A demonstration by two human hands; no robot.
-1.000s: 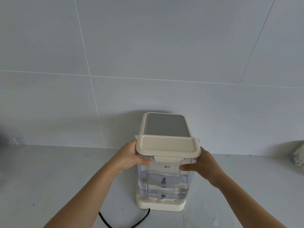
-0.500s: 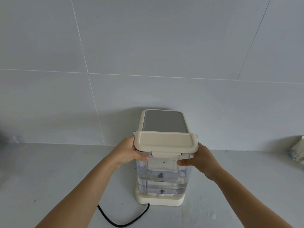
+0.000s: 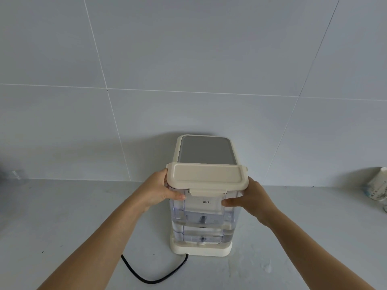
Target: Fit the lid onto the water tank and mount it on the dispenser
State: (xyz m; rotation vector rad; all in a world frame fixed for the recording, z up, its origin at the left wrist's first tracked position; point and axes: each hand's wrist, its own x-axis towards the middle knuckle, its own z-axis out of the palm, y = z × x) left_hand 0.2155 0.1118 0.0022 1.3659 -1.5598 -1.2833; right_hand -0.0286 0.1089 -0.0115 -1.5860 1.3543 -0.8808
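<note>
The clear water tank (image 3: 202, 223), partly filled with water, stands upright on the cream base of the dispenser (image 3: 206, 150), against its front. A cream lid (image 3: 206, 176) sits flat on the tank's top, its front latch down. My left hand (image 3: 161, 188) grips the tank's upper left side, thumb on the front face. My right hand (image 3: 250, 200) holds the upper right side the same way. The fingers behind the tank are hidden.
A black power cord (image 3: 155, 273) curls from the dispenser's base (image 3: 201, 249) across the grey counter (image 3: 62, 227) toward me. A stack of paper cups (image 3: 378, 186) leans at the far right. The tiled wall stands directly behind the dispenser.
The tank has sunk slightly onto the base and both hands stayed on its sides. The view has shifted a little, showing more of the cord.
</note>
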